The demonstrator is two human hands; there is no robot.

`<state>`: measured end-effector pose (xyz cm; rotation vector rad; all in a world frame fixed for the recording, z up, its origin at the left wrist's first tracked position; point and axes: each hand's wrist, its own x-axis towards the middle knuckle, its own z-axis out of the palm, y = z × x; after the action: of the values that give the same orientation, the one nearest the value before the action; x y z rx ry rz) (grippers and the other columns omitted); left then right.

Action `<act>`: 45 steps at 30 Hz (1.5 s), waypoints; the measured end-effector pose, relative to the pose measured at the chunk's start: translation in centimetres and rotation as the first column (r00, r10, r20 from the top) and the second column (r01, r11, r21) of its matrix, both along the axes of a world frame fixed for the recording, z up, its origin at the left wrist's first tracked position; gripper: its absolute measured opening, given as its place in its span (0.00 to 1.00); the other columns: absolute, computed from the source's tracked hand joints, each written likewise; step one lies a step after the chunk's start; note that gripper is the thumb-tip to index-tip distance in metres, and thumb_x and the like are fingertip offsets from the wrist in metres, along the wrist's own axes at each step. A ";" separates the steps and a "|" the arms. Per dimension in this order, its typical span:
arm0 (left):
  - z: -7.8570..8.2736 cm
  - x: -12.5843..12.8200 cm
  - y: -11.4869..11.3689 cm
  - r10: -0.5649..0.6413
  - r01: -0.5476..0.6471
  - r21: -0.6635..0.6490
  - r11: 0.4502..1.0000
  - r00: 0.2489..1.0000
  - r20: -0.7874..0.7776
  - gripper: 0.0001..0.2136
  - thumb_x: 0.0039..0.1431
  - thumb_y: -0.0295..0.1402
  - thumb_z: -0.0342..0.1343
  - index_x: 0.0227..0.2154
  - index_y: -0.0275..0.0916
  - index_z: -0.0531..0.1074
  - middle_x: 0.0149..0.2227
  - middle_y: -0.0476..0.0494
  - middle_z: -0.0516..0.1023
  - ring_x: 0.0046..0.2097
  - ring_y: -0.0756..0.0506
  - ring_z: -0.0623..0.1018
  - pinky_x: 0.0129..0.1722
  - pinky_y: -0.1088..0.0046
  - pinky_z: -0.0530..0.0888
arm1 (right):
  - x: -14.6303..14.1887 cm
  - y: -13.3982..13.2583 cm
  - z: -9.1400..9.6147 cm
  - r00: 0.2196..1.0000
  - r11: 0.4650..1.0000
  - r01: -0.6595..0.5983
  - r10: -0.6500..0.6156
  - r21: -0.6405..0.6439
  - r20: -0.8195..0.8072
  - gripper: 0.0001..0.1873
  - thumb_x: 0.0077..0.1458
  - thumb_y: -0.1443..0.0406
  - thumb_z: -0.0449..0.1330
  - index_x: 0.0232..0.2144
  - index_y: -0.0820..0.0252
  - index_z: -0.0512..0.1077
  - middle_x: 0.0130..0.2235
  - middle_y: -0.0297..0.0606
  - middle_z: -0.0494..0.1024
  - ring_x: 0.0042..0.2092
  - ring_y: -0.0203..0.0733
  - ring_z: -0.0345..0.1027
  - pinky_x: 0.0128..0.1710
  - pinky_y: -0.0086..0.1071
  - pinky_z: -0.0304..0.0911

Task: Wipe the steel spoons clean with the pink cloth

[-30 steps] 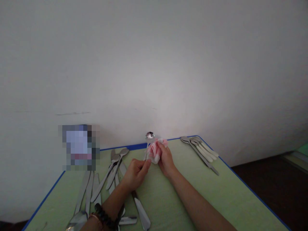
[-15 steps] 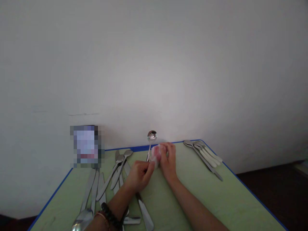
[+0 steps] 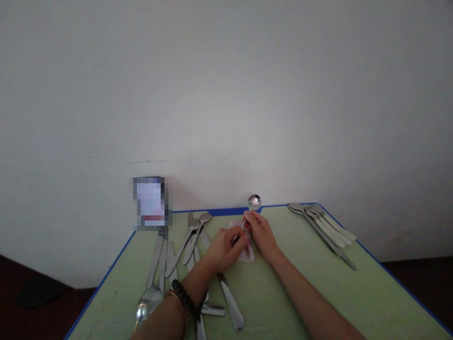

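Observation:
A shiny spoon (image 3: pixel 254 202) with a round bowl stands up from my hands, bowl at the top, in front of the wall. My right hand (image 3: pixel 262 234) pinches its handle just below the bowl. Lower down, my left hand (image 3: pixel 226 246) is closed with curled fingers around the lower part of the handle, which is mostly hidden. A thin pink and white cloth (image 3: pixel 247 255) spreads out flat beneath and between the hands; whether fingers also grip it I cannot make out. Dark beads and a thin band circle my left wrist.
Left of my hands lie several metal spoons (image 3: pixel 204 217) and knives (image 3: pixel 231 304), with a large serving spoon (image 3: pixel 148 300). White-handled forks (image 3: pixel 334 231) and a spoon (image 3: pixel 296 208) lie right. A blurred screen (image 3: pixel 151 202) leans on the wall behind the blue-edged green table (image 3: pixel 300 278).
The view has swung left, so everything sits farther right. My right hand has shifted from the bunched cloth to the spoon's neck. The cloth has opened out below the hands.

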<state>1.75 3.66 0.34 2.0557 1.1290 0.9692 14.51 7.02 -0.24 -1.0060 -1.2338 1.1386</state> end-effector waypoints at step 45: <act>-0.7 0.2 0.2 -0.045 0.039 -0.120 0.992 0.998 -0.042 0.11 0.58 0.37 0.46 0.29 0.36 0.69 0.20 0.54 0.66 0.22 0.52 0.64 0.22 0.79 0.58 | 16.4 1.2 7.7 -0.029 0.977 0.192 0.104 -0.096 0.994 0.19 0.50 0.73 0.49 0.39 0.56 0.76 0.36 0.41 0.79 0.39 0.41 0.72 0.35 0.26 0.58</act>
<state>1.95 3.88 -0.32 2.0057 1.1340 0.8196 30.87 8.17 7.41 -2.2700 -2.2163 0.2007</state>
